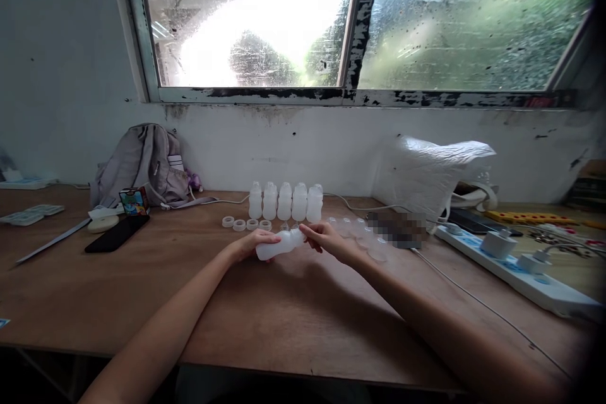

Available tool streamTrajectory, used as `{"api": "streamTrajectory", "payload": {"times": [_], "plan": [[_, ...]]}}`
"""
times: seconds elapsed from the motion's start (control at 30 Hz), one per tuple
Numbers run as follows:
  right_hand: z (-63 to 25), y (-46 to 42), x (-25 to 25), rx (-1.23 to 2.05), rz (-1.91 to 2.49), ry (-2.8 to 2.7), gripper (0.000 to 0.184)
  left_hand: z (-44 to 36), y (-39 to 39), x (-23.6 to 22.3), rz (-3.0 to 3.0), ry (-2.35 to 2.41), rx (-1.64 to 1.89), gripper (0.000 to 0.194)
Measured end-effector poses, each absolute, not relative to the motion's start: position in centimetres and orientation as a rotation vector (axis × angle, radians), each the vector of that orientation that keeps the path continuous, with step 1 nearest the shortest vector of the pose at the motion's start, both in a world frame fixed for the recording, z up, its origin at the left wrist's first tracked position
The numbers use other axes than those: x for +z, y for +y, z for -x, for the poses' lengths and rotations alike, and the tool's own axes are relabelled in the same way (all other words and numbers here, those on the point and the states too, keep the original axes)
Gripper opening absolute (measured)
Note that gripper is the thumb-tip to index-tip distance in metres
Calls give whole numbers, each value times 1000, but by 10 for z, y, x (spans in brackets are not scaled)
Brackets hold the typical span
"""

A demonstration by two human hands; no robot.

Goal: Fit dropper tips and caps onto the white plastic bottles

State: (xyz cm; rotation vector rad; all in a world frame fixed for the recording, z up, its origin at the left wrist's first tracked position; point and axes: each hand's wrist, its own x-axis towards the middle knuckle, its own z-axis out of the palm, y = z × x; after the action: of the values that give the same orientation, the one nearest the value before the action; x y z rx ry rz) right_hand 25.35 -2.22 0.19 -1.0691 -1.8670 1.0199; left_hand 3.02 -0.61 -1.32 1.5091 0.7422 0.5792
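My left hand (pixel 255 245) is closed round the body of a frosted white baby bottle (pixel 278 249), tilted with its neck to the right. At that neck end, the fingers of my right hand (pixel 318 237) are pinched together; whether a small part is between them I cannot make out. Just behind stands a row of several similar capped baby bottles (pixel 285 202). Several white screw rings (pixel 239 225) lie in a line left of my hands. On the right, partly behind my right hand, are several see-through domed caps (pixel 363 233), with a few nipples (pixel 285 226) beyond the held bottle.
A grey backpack (pixel 137 164) leans on the wall at left, with a small colourful box (pixel 134 201) and a black phone (pixel 118 233) before it. To the right are a white power strip (pixel 516 268), a trailing cable (pixel 478 300) and a plastic-wrapped bundle (pixel 421 170).
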Motion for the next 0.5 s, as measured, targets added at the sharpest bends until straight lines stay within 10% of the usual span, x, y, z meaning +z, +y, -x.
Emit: {"api": "streamTrajectory", "payload": {"times": [0.5], "plan": [[-257, -21, 3, 1073, 1243, -1952, 52, -36, -8, -14, -1561, 821, 581, 44]]}}
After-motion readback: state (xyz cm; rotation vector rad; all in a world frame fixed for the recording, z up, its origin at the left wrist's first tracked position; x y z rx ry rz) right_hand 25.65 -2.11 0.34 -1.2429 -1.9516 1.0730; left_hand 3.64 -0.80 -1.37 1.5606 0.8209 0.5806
